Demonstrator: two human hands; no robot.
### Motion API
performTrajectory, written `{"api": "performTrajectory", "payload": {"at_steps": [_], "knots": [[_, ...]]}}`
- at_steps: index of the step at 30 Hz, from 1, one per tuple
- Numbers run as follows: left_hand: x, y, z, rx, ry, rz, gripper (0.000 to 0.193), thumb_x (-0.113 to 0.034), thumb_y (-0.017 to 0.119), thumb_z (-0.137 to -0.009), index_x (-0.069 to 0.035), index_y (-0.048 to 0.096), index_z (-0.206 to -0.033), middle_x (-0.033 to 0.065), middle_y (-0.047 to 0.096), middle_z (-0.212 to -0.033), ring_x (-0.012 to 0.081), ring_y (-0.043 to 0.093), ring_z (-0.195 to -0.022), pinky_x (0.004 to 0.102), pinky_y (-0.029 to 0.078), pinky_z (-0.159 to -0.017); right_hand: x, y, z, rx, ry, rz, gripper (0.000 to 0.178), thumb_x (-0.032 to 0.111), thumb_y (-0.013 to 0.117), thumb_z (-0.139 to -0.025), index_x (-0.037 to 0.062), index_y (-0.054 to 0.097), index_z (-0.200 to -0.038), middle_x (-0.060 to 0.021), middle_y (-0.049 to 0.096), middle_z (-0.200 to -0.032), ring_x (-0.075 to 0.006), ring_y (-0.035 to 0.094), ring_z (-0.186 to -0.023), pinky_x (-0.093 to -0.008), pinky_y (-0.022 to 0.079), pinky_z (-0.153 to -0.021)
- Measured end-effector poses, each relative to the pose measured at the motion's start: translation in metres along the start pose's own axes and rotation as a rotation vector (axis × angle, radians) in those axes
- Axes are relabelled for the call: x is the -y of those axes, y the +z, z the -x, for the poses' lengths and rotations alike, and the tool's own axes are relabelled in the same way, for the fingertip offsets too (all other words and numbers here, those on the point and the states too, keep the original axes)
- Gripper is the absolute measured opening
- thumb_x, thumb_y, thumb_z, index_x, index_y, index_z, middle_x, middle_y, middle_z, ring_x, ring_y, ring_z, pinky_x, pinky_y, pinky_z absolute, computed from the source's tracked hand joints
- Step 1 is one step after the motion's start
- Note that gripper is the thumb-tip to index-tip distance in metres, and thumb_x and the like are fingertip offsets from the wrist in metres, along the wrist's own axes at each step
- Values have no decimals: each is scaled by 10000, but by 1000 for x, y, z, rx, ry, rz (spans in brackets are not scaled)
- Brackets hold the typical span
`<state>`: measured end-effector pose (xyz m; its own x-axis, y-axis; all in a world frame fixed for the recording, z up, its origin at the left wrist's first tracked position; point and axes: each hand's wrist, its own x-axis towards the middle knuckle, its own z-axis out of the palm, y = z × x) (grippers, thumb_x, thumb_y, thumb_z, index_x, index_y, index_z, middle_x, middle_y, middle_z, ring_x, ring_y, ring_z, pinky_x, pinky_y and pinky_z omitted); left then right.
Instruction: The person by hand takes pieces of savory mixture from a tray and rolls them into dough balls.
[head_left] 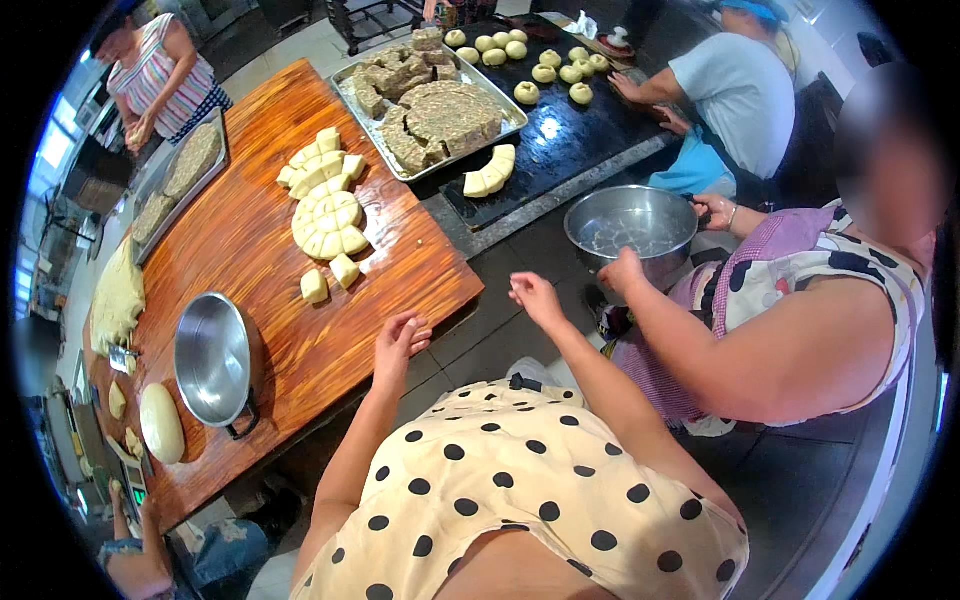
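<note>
Head view: cut dough ahead-left of left grip, right grip farther, both empty, half-curled.

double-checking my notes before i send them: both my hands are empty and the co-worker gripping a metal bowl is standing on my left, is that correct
Not quite: the head view shows the co-worker gripping a metal bowl on your right, not your left. Your left hand and right hand do look empty.
</note>
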<state>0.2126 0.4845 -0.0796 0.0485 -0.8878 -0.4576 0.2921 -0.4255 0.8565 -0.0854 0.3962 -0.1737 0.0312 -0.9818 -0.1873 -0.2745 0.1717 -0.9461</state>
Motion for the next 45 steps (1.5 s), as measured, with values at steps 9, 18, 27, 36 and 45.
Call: {"api": "performTrajectory", "payload": {"at_steps": [9,18,27,36,45], "knots": [[-9,16,-39,-123,-9,54,335,-236,592,-1015,-31,550,-1276,110,673,-1138,189,677,-973,307,554,-841,23,-51,-178,-326,40,422,200,181,682,-873,102,718,-1053,-121,730,-988,-318,693,-946,-424,547,-820],[-15,54,-111,-351,-86,24,337,-238,585,-1019,-23,550,-1276,126,666,-1148,198,680,-993,337,557,-869,8,-100,-325,-242,-2,742,385,177,764,-849,109,601,-1192,-121,571,-1184,-327,622,-1053,-438,530,-861],[-53,129,-198,-355,-93,-11,283,-162,573,-1027,-3,566,-1261,110,682,-1085,123,640,-909,255,525,-787,8,-131,-390,-61,-176,586,85,134,711,-845,87,670,-903,-101,622,-851,-280,663,-788,-412,532,-695],[-51,169,-251,-308,76,-443,271,-117,614,-977,-13,604,-1227,130,684,-1111,189,680,-965,316,534,-853,122,-118,-429,172,-566,381,152,-45,603,-874,37,677,-979,-111,669,-973,-247,675,-975,-351,536,-822],[-69,182,-276,-182,411,-979,290,-127,667,-895,-7,604,-1151,170,605,-1212,365,598,-1093,432,493,-937,83,-100,-396,747,-912,907,503,-35,613,-810,84,578,-1298,-143,522,-1412,-336,478,-1334,-419,413,-1103]]}}
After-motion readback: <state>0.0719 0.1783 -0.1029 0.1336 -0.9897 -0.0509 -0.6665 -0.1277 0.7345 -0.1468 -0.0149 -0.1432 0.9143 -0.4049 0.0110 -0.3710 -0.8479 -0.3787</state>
